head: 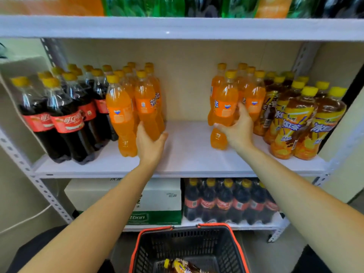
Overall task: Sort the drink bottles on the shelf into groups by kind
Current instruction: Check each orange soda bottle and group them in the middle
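On the middle shelf (187, 154) stand several cola bottles (65, 119) at the left, then a cluster of orange soda bottles (120, 113). My left hand (148, 142) grips the front right bottle of that cluster (148, 103) low down. Across a bare gap stands a second group of orange soda bottles (254, 95). My right hand (237, 129) grips its front bottle (224, 107) at the waist. Several iced tea bottles (295, 123) with yellow caps fill the right end.
A black basket with red rim (185, 229) sits below me, an iced tea bottle (181, 266) lying in it. The lower shelf holds a white and green carton (157, 196) and a pack of cola bottles (228, 203). Green and orange bottles line the top shelf (177, 26).
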Demonstrator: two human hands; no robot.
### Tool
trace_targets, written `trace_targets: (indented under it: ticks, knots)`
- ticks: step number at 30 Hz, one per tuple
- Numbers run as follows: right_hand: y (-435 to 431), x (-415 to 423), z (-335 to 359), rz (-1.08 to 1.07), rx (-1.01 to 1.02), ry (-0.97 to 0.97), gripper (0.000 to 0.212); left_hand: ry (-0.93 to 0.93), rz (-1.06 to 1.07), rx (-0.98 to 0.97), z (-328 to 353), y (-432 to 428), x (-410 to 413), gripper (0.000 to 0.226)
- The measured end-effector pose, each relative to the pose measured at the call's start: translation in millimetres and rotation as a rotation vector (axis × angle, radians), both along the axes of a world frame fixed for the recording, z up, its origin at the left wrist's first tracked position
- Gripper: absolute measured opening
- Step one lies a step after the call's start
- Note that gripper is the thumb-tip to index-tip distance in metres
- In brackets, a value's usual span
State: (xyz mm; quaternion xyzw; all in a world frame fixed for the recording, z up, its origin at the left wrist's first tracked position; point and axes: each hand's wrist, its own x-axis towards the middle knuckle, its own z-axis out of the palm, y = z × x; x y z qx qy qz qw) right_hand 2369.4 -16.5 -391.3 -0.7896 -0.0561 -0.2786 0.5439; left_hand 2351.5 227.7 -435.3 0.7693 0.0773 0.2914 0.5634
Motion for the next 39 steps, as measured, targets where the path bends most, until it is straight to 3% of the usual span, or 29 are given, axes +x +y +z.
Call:
trace_targets:
  ticks: [5,10,15,28,36,39]
  knots:
    - [-1.1,18.1,-22.6,-0.012,-0.044,0.017,0.091,0.01,0.055,-0.019,-4.5,1.2,23.3,0.091]
    - [-8.9,17.8,-53.1,-0.038,-0.089,0.133,0.041,0.019,0.034,0.057,-6.3,9.9,39.0,0.071]
    - [2.0,38.0,-50.7,-0.144,-0.122,0.172,0.026,0.006,-0.111,0.085,-7.3,15.0,38.8,0.066]
    - [32.9,94.6,-43.9,-0.362,-0.115,0.322,0.04,0.005,-0.458,0.036,-16.8,31.9,30.3,0.065]
    - [38.4,34.3,-52.2,-0.117,0.113,0.269,0.042,0.014,-0.544,0.006,-9.6,22.4,5.6,0.06]
    - [42.6,-9.9,-47.8,0.078,0.181,0.288,0.045,0.005,-0.607,0.017,-6.3,10.9,-10.9,0.056]
